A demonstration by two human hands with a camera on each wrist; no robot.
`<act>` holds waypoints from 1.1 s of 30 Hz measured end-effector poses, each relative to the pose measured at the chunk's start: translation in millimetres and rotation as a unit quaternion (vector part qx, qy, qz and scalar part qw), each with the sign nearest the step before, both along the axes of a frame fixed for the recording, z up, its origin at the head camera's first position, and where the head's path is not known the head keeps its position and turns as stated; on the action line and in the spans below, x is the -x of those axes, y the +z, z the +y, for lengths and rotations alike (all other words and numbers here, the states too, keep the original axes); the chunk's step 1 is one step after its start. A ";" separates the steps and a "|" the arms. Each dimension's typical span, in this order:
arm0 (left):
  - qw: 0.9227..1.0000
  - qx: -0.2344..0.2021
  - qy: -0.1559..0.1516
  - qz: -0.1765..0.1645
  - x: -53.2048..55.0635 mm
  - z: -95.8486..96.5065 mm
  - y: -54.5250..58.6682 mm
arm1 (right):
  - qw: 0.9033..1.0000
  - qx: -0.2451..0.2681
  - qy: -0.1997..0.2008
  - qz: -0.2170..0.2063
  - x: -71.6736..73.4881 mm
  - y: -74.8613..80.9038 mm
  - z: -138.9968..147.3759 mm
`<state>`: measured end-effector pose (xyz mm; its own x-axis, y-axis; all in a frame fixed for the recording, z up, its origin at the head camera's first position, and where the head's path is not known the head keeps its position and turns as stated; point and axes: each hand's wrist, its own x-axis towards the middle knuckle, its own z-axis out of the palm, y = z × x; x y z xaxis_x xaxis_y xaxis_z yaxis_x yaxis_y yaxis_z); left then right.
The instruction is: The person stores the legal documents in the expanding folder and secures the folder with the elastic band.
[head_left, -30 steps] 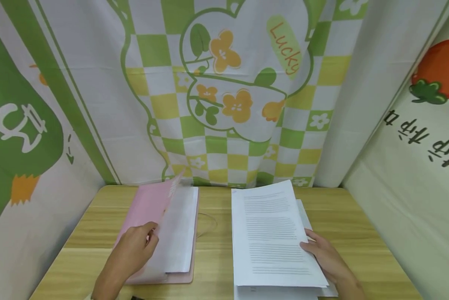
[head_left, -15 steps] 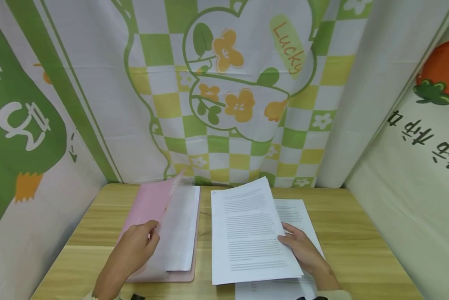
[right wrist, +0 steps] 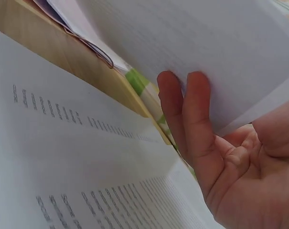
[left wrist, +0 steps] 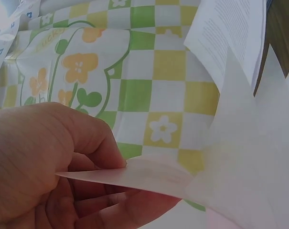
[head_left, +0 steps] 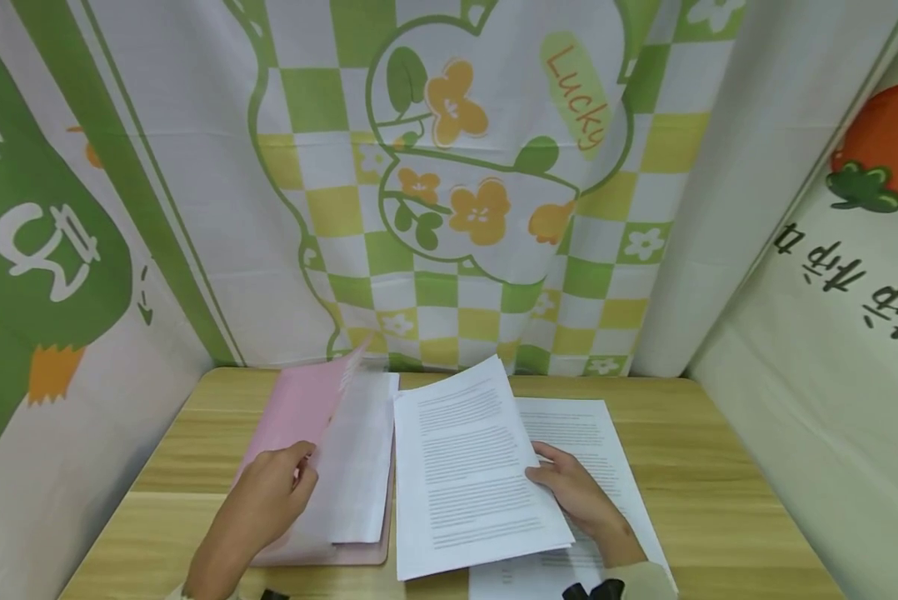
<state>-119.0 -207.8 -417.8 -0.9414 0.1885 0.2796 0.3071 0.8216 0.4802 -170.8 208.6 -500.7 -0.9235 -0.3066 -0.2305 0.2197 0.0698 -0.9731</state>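
A pink folder (head_left: pixel 299 408) lies partly opened on the left side of the table, with white sheets (head_left: pixel 366 467) inside it. My left hand (head_left: pixel 272 492) pinches the raised cover between thumb and fingers; the left wrist view shows the cover (left wrist: pixel 130 181) in that pinch and translucent inner leaves (left wrist: pixel 244 152) beside it. My right hand (head_left: pixel 576 492) grips the right edge of a few printed sheets (head_left: pixel 471 467), lifted and tilted just right of the folder. In the right wrist view, two fingers (right wrist: pixel 199 105) press against the back of those sheets.
More printed paper (head_left: pixel 591 433) lies flat on the wooden table (head_left: pixel 719 500), under and right of the lifted sheets. A thin elastic cord (right wrist: pixel 103 55) loops from the folder's edge. Behind the table hangs a checked curtain (head_left: pixel 434 292).
My right hand has carried the held sheets leftward from above the other paper to the folder's right edge, uncovering more of that paper. The left hand and folder cover stay nearly unchanged.
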 end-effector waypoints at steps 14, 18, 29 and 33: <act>1.000 0.001 -0.001 0.004 0.1 0.3 -0.7 | 1.000 -0.016 0.003 0.004 6.6 -3.0 -20.6; 1.000 0.001 -0.004 0.003 0.1 0.1 -0.8 | 1.000 -0.016 -0.004 0.004 10.6 -7.1 -26.1; 1.000 0.002 -0.001 -0.005 -0.2 0.6 0.1 | 1.000 0.007 0.005 -0.023 25.5 -14.2 -40.7; 1.000 0.005 0.001 0.001 -0.4 -0.1 0.3 | 1.000 0.010 0.006 -0.022 30.6 -16.1 -46.5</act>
<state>-118.5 -208.0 -417.5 -0.9415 0.1896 0.2786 0.3060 0.8270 0.4715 -201.4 162.1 -516.8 -0.9091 -0.3224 -0.2638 0.2608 0.0534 -0.9639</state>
